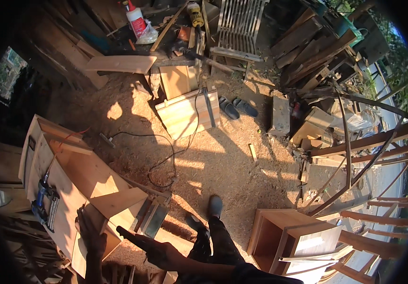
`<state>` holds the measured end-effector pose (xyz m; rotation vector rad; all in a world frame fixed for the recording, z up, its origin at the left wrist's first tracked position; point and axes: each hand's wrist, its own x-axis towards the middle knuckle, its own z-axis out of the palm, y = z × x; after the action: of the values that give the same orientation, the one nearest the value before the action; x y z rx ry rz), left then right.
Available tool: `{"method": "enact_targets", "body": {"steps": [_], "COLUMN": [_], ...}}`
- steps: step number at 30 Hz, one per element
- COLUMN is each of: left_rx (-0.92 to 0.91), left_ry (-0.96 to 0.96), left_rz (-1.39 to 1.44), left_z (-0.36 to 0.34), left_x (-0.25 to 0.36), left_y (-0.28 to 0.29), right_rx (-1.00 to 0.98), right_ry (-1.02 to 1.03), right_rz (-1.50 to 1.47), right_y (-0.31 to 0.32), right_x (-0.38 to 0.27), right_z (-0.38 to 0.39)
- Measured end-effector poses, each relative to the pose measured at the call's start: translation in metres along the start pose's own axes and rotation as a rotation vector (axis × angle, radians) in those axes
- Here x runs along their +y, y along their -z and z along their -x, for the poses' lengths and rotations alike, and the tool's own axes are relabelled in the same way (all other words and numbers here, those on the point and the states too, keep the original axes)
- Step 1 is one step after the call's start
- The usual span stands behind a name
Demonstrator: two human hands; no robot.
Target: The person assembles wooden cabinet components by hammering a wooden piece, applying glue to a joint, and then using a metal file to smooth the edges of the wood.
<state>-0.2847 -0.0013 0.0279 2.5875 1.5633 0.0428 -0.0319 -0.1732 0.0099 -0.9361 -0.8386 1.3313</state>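
The wooden cabinet (76, 191) is set at the lower left, beside the person's legs (220, 239). The left hand (91, 232) is laid at the edge of its pale panel, fingers apparently spread, while a dark tool (135, 238) is gripped in the right hand (162, 255), its tip aimed leftward. Fingers could be struck if the tool were to slip so near them. The blue power tool (42, 202), rested on the panel, might be knocked off if the cabinet were jolted.
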Motion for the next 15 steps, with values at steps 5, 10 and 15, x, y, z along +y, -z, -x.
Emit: {"method": "enact_targets", "body": {"steps": [5,10,15], "left_rx": [-0.011,-0.068,-0.03], "left_ry": [-0.094,-0.019,-0.045], "left_rz": [-0.109,-0.105,-0.178], "left_z": [-0.052,-0.031,-0.033], "left_x": [0.03,0.027,0.031], "left_y": [-0.007,0.004,-0.003], "right_rx": [0.127,0.013,-0.008], "right_ry": [-0.499,-0.238,-0.225], "right_rz": [-0.569,0.025,-0.03], "right_y": [0.028,0.022,0.041], "right_x": [-0.032,-0.013,-0.025], "right_z": [0.027,-0.007,0.009]}}
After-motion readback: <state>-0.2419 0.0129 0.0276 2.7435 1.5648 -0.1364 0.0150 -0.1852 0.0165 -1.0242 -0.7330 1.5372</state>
